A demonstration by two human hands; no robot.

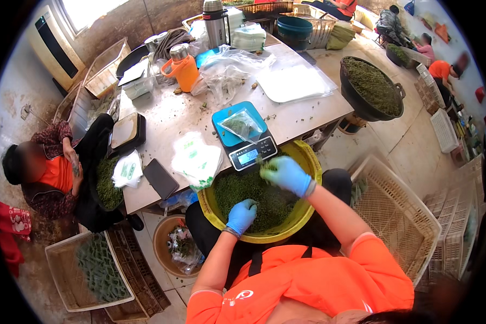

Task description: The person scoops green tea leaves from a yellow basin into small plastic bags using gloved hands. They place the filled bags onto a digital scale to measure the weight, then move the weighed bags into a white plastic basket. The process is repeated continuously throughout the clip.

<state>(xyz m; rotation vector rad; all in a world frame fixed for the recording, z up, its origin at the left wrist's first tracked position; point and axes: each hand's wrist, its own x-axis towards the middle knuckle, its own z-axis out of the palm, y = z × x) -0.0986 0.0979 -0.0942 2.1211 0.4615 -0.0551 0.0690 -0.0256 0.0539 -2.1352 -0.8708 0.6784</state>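
My right hand, in a blue glove, is raised over the right side of a yellow tub, with a blurred pinch of green plant bits at its fingertips. In the same tub lies a heap of small green plant pieces. My left hand, also gloved, rests at the heap's near left with its fingers curled; what they hold is hidden. Just beyond the tub, a blue digital scale with a lit display carries a clear plastic bag of green bits.
Printed plastic bags and a dark phone lie on the table. Beside my legs are a waste bucket and a plastic crate. A co-worker sits at the left. A black basin of greens stands beyond the table's right edge.
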